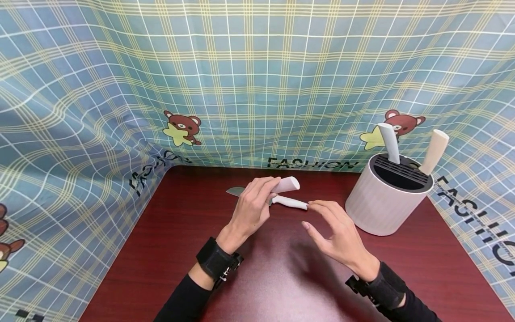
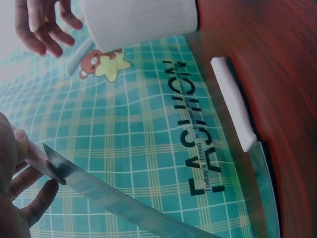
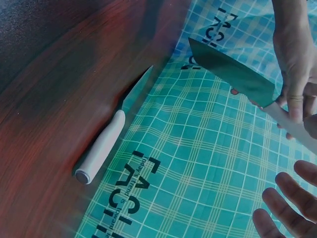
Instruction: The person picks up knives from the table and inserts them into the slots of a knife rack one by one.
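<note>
My left hand [image 1: 251, 203] grips the handle of a kitchen knife [image 3: 233, 72] above the table. Its wide blade points left in the head view, and the pale handle sticks out to the right of the fingers. Another knife [image 1: 289, 202], white-handled, lies on the table just behind the left hand; its blade shows in the right wrist view. To the right, my right hand [image 1: 338, 235] hovers with fingers spread and holds nothing. In the head view its fingertips come right at the lying knife's handle end.
A white ribbed knife block [image 1: 374, 205] with a black slotted top stands at the right. A bluish-white handle [image 1: 389, 142] and a cream handle [image 1: 435, 151] rise from it. Plaid cloth [image 1: 257, 89] hangs behind and beside the dark red table [image 1: 169, 250].
</note>
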Motion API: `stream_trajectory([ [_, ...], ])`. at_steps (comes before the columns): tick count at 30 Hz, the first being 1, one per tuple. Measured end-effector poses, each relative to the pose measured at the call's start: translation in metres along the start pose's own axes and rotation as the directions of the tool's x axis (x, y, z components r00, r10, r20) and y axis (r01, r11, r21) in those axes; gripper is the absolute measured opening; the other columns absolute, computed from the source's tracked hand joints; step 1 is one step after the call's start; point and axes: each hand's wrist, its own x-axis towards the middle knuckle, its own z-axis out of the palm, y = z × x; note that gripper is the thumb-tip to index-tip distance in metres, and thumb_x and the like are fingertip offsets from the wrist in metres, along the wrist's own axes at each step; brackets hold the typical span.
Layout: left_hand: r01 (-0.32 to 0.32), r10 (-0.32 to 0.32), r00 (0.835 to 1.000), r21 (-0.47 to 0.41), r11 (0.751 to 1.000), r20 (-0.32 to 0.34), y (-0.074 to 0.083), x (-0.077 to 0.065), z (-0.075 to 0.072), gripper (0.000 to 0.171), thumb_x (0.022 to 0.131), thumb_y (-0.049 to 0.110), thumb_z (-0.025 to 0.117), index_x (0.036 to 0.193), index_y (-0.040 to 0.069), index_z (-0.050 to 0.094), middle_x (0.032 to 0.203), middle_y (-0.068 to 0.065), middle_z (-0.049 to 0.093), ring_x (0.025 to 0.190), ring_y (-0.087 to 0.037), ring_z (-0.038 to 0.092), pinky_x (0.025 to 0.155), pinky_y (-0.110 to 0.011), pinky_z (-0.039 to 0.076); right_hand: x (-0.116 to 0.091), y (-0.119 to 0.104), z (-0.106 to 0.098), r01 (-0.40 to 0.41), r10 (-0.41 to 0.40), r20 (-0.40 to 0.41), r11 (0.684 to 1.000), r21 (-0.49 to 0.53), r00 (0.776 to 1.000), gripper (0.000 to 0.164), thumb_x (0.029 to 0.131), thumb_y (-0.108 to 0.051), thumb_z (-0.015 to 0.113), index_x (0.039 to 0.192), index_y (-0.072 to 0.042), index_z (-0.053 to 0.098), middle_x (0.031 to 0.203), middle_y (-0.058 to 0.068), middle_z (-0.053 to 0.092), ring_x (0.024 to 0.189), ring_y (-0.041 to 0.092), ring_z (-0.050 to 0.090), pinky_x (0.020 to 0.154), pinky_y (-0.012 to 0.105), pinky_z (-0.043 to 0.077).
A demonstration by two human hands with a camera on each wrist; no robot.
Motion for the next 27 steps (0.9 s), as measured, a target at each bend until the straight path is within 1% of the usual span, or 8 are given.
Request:
stream_trajectory([
  [7, 0.011, -0.013, 1.0, -0.076, 0.997, -0.018, 0.008, 0.006, -0.007, 0.035, 0.096, 0.004, 0.064, 0.131, 0.0, 0.061, 0.123, -0.014, 0.067, 0.107, -0.023, 0.065, 0.09, -0.032, 0.056, 0.003, -0.001, -0.001, 0.015, -0.015, -0.003, 1.0, -0.006, 1.0, 0.038, 0.093, -0.032, 0.071, 0.118, -0.004, 0.071, 0.116, 0.01, 0.071, 0.108, 0.024, 0.064, 0.103, 0.019, 0.041],
  [13, 0.028, -0.031, 0.999, -0.144, 0.989, -0.018, 0.017, 0.009, -0.012, 0.037, 0.095, 0.002, 0.065, 0.132, 0.0, 0.061, 0.124, -0.015, 0.068, 0.109, -0.024, 0.065, 0.092, -0.033, 0.057, 0.004, -0.003, -0.002, 0.012, -0.013, -0.005, 1.0, -0.006, 1.0, 0.04, 0.095, -0.036, 0.068, 0.118, -0.003, 0.07, 0.116, 0.01, 0.071, 0.109, 0.024, 0.063, 0.105, 0.017, 0.04],
  [19, 0.064, -0.071, 0.997, -0.242, 0.968, -0.023, 0.023, 0.012, -0.018, 0.038, 0.094, 0.002, 0.066, 0.132, 0.0, 0.06, 0.123, -0.015, 0.068, 0.109, -0.024, 0.066, 0.089, -0.034, 0.059, 0.007, -0.005, -0.002, 0.022, -0.022, -0.016, 1.0, -0.001, 1.0, 0.041, 0.096, -0.036, 0.068, 0.119, -0.002, 0.07, 0.115, 0.01, 0.071, 0.109, 0.024, 0.063, 0.106, 0.016, 0.039],
  [27, 0.086, -0.095, 0.995, -0.326, 0.941, -0.013, 0.03, 0.016, -0.024, 0.039, 0.094, -0.001, 0.066, 0.132, 0.0, 0.06, 0.123, -0.016, 0.068, 0.106, -0.024, 0.066, 0.083, -0.039, 0.061, 0.012, -0.006, -0.003, 0.04, -0.04, -0.028, 0.999, 0.012, 0.999, 0.044, 0.097, -0.037, 0.066, 0.119, 0.001, 0.069, 0.114, 0.012, 0.071, 0.107, 0.026, 0.064, 0.107, 0.015, 0.039],
])
